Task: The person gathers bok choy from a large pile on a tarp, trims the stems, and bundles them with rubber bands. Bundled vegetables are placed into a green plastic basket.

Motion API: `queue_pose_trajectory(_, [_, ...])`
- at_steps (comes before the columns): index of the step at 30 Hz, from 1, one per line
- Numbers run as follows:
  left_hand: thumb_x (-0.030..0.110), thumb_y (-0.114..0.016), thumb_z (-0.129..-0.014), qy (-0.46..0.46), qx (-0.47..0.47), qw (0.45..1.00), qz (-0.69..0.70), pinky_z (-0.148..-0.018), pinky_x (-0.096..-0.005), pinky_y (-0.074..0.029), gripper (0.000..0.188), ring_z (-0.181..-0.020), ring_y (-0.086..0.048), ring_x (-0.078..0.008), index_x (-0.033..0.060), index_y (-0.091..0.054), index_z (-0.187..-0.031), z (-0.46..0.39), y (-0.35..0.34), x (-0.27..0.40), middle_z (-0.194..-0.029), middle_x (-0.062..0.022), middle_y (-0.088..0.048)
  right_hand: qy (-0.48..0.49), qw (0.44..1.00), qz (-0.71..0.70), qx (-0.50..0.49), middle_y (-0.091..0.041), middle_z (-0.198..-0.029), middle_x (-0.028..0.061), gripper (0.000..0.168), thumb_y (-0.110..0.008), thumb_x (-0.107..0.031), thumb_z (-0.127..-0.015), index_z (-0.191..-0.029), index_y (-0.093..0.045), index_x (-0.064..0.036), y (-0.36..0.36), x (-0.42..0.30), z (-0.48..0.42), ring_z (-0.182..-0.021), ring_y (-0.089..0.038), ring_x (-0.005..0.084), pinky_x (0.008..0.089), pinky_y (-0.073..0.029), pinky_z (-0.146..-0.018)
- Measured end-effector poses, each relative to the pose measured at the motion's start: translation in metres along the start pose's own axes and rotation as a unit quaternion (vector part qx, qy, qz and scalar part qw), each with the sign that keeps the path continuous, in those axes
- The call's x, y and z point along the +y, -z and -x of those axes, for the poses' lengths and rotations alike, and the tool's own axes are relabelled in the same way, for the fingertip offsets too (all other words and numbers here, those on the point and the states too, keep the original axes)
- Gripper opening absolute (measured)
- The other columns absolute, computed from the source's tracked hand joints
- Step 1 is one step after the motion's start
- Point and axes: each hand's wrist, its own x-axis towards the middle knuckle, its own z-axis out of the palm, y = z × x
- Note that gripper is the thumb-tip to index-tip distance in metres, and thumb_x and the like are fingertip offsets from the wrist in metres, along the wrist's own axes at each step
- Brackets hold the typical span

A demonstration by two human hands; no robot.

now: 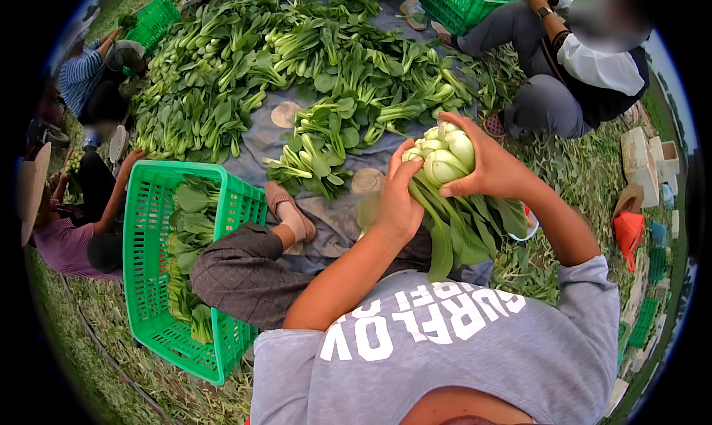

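Between my two hands is a bundle of bok choy [445, 161], its pale stem bases turned up and its green leaves hanging down over my lap. My left hand [399, 194] grips the bundle from the left, the thumb lying across the stems. From the other side my right hand [486, 158] wraps round the bases, fingers over the top and thumb below. A small group of loose bok choy [311, 166] lies on the dark sheet [328, 216] in front of me. To my left stands a green plastic crate [222, 186] with bok choy bunches [192, 230] packed along one side.
A large heap of bok choy [233, 69] spreads over the sheet ahead. One person [578, 74] sits at the right, another [72, 219] beyond my crate. More green crates [464, 5] stand at the back. White boxes [639, 155] and a red bag [628, 233] lie on the right.
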Motion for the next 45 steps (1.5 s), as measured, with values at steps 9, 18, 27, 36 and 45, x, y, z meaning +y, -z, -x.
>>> queue_pose_trajectory(9, [0.008, -0.065, -0.081, -0.022, -0.127, 0.956, -0.265, -0.104, -0.0361, -0.035, 0.075, -0.124, -0.043, -0.0230, 0.0068, -0.024, -0.144, 0.004, 0.029, 0.014, -0.135, -0.0126, -0.041, -0.006, 0.999, 0.040, 0.010, -0.042, -0.135, 0.0164, 0.105, -0.087, -0.028, -0.055, -0.141, -0.029, -0.005, -0.001, 0.003, 0.002, -0.125, -0.043, 0.0272, 0.0367, -0.032, -0.105])
queue_pose_trajectory(18, [0.017, -0.074, -0.080, 0.012, -0.106, 0.937, -0.333, -0.096, -0.0316, -0.044, 0.072, -0.116, -0.050, -0.0204, 0.0021, -0.031, -0.136, -0.004, 0.016, 0.021, -0.129, -0.0132, -0.044, -0.051, 0.998, 0.018, -0.030, -0.050, -0.125, 0.0168, 0.103, -0.087, -0.030, -0.056, -0.138, -0.031, -0.002, 0.019, 0.003, -0.012, -0.117, -0.050, 0.0275, 0.0363, -0.037, -0.101])
queue_pose_trajectory(27, [0.007, -0.073, -0.073, -0.168, -0.080, 0.867, -0.462, -0.089, -0.0298, -0.048, 0.066, -0.105, -0.053, -0.0208, 0.0076, -0.041, -0.130, -0.008, 0.058, -0.042, -0.126, -0.0109, -0.044, 0.154, 0.948, 0.263, 0.087, -0.042, -0.134, 0.0197, 0.098, -0.085, -0.022, -0.055, -0.137, -0.033, -0.007, -0.017, 0.017, 0.023, -0.117, -0.047, 0.0384, 0.0436, -0.040, -0.098])
queue_pose_trajectory(36, [-0.001, -0.076, -0.064, -0.061, -0.184, 0.864, -0.464, -0.082, -0.0268, -0.048, 0.087, -0.101, -0.053, -0.0163, 0.0109, -0.034, -0.138, -0.016, 0.046, 0.000, -0.122, -0.0085, -0.042, 0.179, 0.916, 0.268, 0.240, -0.039, -0.137, 0.0188, 0.096, -0.085, -0.021, -0.059, -0.137, -0.032, -0.007, -0.054, 0.027, 0.040, -0.118, -0.047, 0.0373, 0.0441, -0.041, -0.096])
queue_pose_trajectory(45, [0.024, -0.068, -0.081, -0.102, -0.330, 0.822, -0.454, -0.106, -0.0353, -0.031, 0.072, -0.133, -0.034, -0.0242, 0.0051, -0.035, -0.142, -0.038, 0.035, 0.046, -0.145, -0.0132, -0.029, 0.147, 0.925, 0.226, 0.269, -0.041, -0.136, 0.0197, 0.101, -0.086, -0.021, -0.058, -0.139, -0.028, -0.005, -0.064, 0.026, 0.044, -0.121, -0.046, 0.0369, 0.0435, -0.040, -0.100])
